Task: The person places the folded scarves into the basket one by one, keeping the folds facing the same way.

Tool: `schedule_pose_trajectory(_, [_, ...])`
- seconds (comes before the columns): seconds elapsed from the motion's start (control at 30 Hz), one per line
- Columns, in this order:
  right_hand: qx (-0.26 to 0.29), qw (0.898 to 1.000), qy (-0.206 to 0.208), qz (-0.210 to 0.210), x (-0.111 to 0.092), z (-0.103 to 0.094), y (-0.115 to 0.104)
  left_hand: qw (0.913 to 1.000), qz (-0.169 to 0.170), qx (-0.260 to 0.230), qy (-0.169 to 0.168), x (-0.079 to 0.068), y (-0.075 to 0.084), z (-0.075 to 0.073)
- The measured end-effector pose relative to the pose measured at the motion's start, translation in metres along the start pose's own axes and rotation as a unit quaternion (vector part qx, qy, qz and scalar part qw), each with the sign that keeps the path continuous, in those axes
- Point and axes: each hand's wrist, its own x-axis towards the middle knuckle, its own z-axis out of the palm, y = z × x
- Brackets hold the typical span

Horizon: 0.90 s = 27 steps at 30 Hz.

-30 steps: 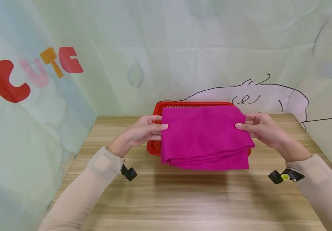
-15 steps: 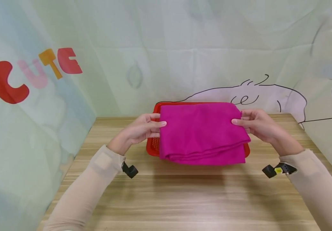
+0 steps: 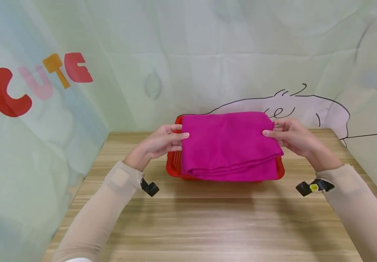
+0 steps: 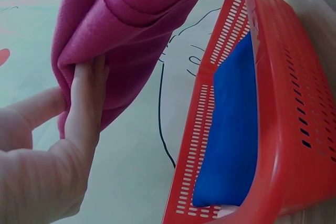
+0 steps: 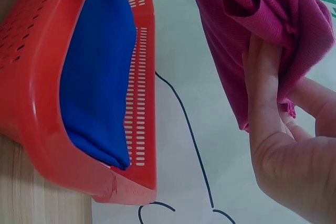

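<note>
A folded magenta cloth (image 3: pixel 227 142) hangs between my two hands, above the red plastic basket (image 3: pixel 174 169) at the back of the table. My left hand (image 3: pixel 162 143) pinches its left edge, thumb on the front and fingers behind. On the opposite edge my right hand (image 3: pixel 294 138) holds it the same way. Both wrist views show a gap between the cloth and the basket's rim. Inside the basket lies a blue cloth (image 4: pixel 231 129), which the magenta one hides in the head view. The magenta cloth's lower layers hang unevenly, lower toward the right.
The basket stands on a wood-grain table (image 3: pixel 208 225), close against a pale printed backdrop (image 3: pixel 195 65). Another sheet with coloured letters (image 3: pixel 8 92) hangs along the left side. A small black wrist camera (image 3: pixel 150 188) sits below each hand.
Both hands have raised the magenta cloth a little, away from me, and the right hand has come slightly left. More of the basket's front rim shows below the cloth.
</note>
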Motion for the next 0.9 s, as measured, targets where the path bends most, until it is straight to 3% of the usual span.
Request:
schedule_pose_trajectory(0.4, [0.009,1.0,0.0,0.002,0.007,-0.005,-0.004,0.9999,0.005,-0.004,-0.009,0.009,0.005,-0.003])
schedule_pose_trajectory(0.9, [0.009,1.0,0.006,0.012,0.016,-0.011,-0.003,0.9999,0.001,0.011,0.008,0.019,0.008,-0.005])
